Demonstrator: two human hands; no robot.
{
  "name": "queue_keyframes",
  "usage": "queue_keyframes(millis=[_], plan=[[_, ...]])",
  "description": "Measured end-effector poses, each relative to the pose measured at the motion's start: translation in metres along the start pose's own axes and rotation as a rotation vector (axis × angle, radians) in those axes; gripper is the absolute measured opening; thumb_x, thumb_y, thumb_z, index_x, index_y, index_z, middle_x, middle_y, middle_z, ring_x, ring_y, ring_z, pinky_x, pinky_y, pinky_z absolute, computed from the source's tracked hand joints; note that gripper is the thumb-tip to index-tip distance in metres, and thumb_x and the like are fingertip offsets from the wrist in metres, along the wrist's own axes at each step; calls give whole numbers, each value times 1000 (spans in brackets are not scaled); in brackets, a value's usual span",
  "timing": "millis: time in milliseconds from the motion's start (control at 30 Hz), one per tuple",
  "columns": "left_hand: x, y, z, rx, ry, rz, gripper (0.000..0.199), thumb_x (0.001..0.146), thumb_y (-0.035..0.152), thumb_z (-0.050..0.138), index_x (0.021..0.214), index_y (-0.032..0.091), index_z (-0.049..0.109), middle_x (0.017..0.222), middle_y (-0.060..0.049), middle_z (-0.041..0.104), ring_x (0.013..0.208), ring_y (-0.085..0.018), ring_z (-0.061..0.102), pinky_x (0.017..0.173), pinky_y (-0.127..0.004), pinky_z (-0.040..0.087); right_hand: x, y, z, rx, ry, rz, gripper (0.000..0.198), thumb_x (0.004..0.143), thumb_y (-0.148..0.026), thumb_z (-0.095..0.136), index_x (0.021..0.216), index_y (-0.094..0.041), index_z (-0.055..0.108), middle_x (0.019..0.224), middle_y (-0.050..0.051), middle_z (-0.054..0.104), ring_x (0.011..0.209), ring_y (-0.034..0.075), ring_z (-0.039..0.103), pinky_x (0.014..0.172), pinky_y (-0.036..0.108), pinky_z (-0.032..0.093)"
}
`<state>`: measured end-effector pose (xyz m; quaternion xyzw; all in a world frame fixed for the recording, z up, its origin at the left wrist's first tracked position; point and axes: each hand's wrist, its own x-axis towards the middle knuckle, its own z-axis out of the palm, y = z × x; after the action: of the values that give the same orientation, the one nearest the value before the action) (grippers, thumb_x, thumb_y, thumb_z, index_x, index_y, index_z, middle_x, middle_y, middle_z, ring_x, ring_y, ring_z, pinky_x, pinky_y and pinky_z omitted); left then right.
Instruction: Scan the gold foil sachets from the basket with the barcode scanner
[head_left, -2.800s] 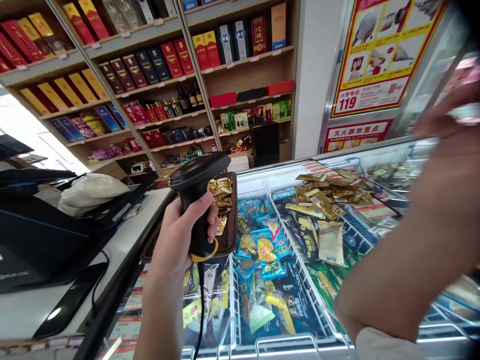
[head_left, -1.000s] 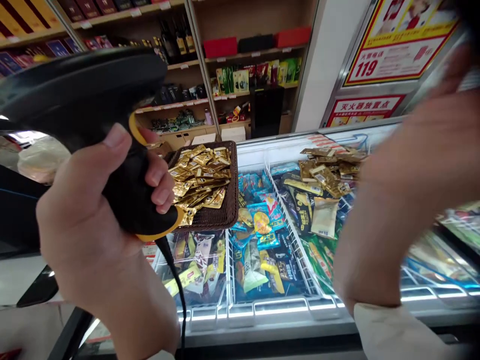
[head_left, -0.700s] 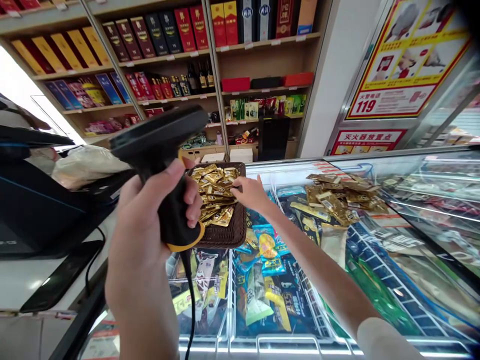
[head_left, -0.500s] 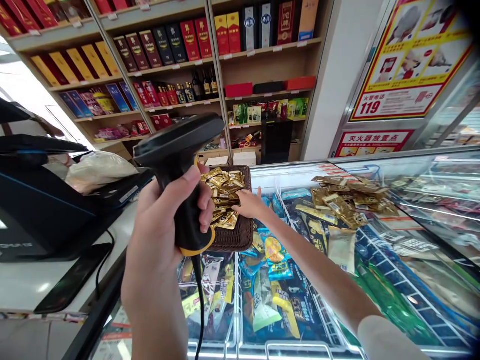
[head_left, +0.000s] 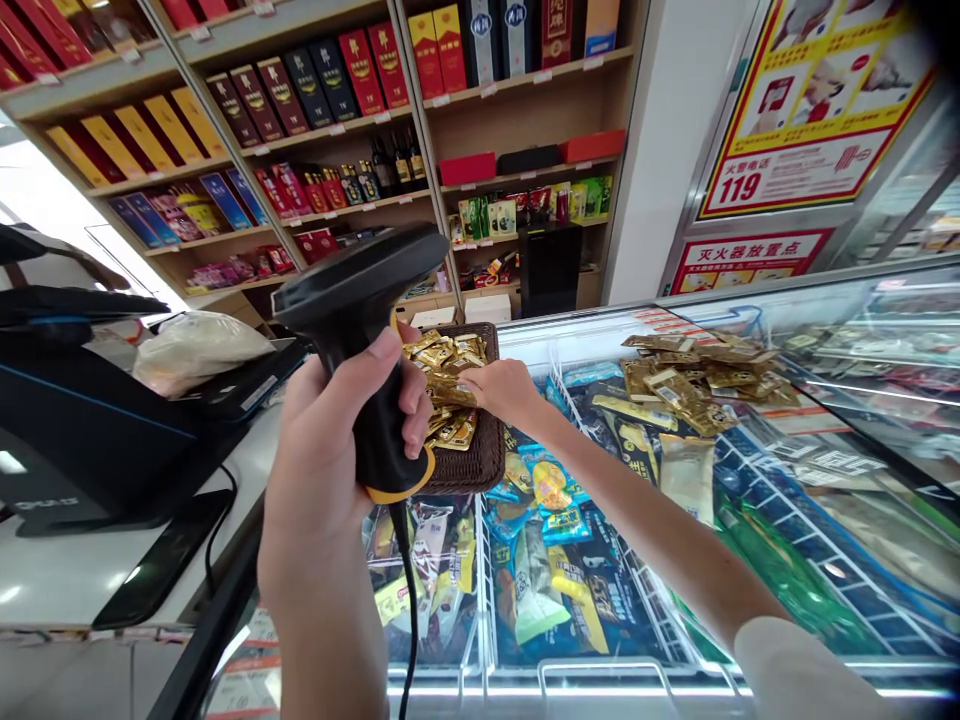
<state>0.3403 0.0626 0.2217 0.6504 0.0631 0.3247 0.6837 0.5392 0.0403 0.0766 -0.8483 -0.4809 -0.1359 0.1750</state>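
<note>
1. Scanner (head_left: 364,275), black with yellow trim, held in left hand (head_left: 319,445); fingers wrapped round handle, thumb along its side. Black cord (head_left: 410,600) hangs below those fingers.
2. Right hand (head_left: 504,388) reaches over basket's right rim; fingertips narrow, at the gold packets (head_left: 442,350). Can't tell if one is gripped.
3. Gold packets heaped in brown wicker basket (head_left: 487,465), under right fingertips and partly hidden behind left fingers.
4. Freezer (head_left: 592,338) below both hands; blue packets (head_left: 551,485) below right fingers.
5. Register (head_left: 75,430) and white plastic bag (head_left: 199,350) left of left fingers.
6. Second gold pile (head_left: 690,372) well right of right fingers.
7. Shelving (head_left: 536,118) with boxes and bottles, beyond all fingers; red-yellow poster (head_left: 806,120) far right.
</note>
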Motion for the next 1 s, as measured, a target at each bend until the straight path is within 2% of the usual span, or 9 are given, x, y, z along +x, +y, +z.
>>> queue_keyframes(millis=[100, 233, 300, 333, 433, 533, 600, 733, 1000], plan=[[-3, 0, -1, -10, -13, 9, 17, 83, 32, 62, 88, 16, 63, 55, 3, 46, 41, -7, 42, 38, -18, 31, -4, -14, -15, 74, 59, 0, 39, 102, -40, 39, 111, -25, 73, 85, 7, 73, 79, 21, 66, 68, 29, 38], [-27, 12, -3, -14, -60, 16, 19, 83, 33, 64, 92, 17, 64, 59, 2, 49, 44, -9, 46, 39, -20, 33, -17, -37, -27, 188, 93, 12, 43, 98, -50, 47, 90, -20, 76, 77, 8, 72, 76, 21, 66, 67, 29, 41], [-45, 22, -2, 8, -73, 50, 21, 82, 35, 66, 94, 18, 64, 59, 2, 51, 44, -9, 47, 40, -20, 34, -27, -40, -29, 246, 81, 64, 30, 95, -42, 56, 93, -18, 74, 79, 8, 73, 79, 22, 67, 69, 29, 43], [-54, 27, -2, 10, -76, 43, 23, 81, 36, 68, 95, 19, 64, 58, 3, 52, 43, -9, 47, 40, -20, 35, -32, -39, -29, 286, 78, 99, 23, 92, -36, 62, 101, -17, 72, 80, 8, 73, 81, 23, 68, 69, 29, 45], [-75, 37, -1, -6, -134, -43, 26, 78, 38, 73, 93, 19, 62, 58, 4, 53, 43, -9, 48, 40, -20, 35, -52, -22, -36, 519, 38, 224, 40, 82, -22, 72, 120, -16, 63, 82, 6, 74, 75, 22, 69, 68, 29, 50], [-88, 31, -2, -8, -136, -147, 24, 81, 36, 71, 80, 18, 55, 58, 4, 52, 44, -8, 47, 40, -19, 34, -80, -1, -52, 874, -29, 349, 12, 85, -20, 66, 94, -14, 69, 70, 5, 71, 61, 20, 69, 61, 30, 55], [-96, 18, -2, -42, -78, -169, 25, 81, 34, 70, 78, 18, 52, 58, 5, 50, 44, -7, 46, 40, -19, 33, -103, 9, -67, 1121, 50, 461, 8, 85, -18, 63, 79, -14, 66, 65, 5, 69, 60, 21, 70, 60, 31, 58], [-119, -12, 5, -118, 22, -158, 25, 80, 33, 70, 81, 19, 49, 56, 7, 47, 42, -7, 43, 38, -19, 31, -150, 20, -92, 1413, 342, 694, 8, 82, -14, 65, 76, -15, 60, 61, 2, 66, 59, 19, 71, 63, 30, 62], [-168, -18, 28, -155, -98, -226, 24, 79, 34, 73, 81, 18, 55, 57, 6, 49, 44, -8, 45, 39, -20, 34, -209, 29, -123, 1420, 598, 633, 21, 78, -27, 76, 77, -16, 58, 60, -2, 62, 61, 19, 72, 61, 29, 63]])
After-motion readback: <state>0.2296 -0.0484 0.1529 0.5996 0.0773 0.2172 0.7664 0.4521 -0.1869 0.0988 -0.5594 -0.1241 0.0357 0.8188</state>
